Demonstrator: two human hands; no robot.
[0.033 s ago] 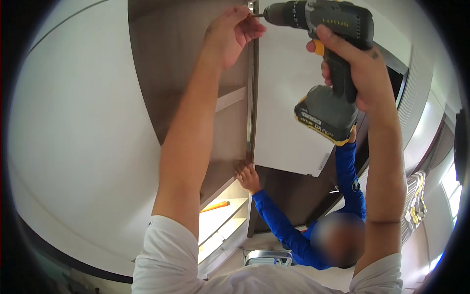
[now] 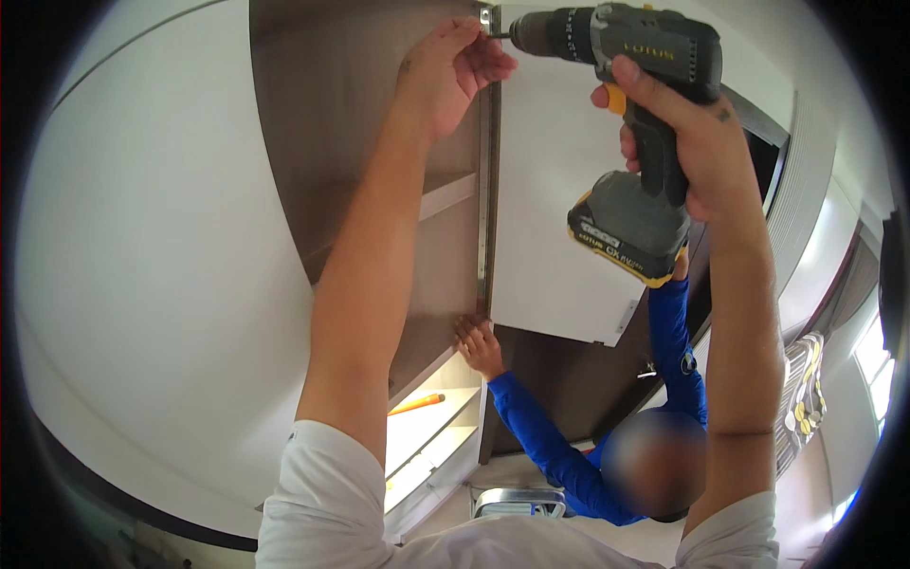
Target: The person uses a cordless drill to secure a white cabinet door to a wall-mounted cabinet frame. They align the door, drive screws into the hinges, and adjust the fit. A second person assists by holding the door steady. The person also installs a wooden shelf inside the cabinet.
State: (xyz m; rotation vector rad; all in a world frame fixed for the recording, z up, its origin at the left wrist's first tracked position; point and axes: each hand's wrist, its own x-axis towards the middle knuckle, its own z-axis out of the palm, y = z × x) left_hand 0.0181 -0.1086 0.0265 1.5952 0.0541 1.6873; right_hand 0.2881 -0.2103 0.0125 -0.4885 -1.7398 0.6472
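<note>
My right hand point(image 2: 687, 133) grips a black cordless drill point(image 2: 654, 47) by its handle, the index finger at the yellow trigger. The drill points left, and its thin bit point(image 2: 499, 35) reaches the fingertips of my left hand point(image 2: 464, 62). That hand's thumb and index finger are pinched at the bit's tip; whatever sits between them is too small to make out. The other left fingers curl loosely. Just above the bit, a metal hinge point(image 2: 486, 16) shows at the cabinet's edge, beside a white door panel point(image 2: 559, 190).
Below, a co-worker in blue sleeves point(image 2: 531, 408) has one hand point(image 2: 479, 346) against the cabinet's lower edge and the other raised behind the drill's battery. An orange tool point(image 2: 417, 404) lies on a lit shelf. A stepladder top point(image 2: 519, 497) stands underneath. A large white panel point(image 2: 152, 266) fills the left.
The drill has tilted very slightly, its body a little lower at the chuck. Both my hands stay in nearly the same place.
</note>
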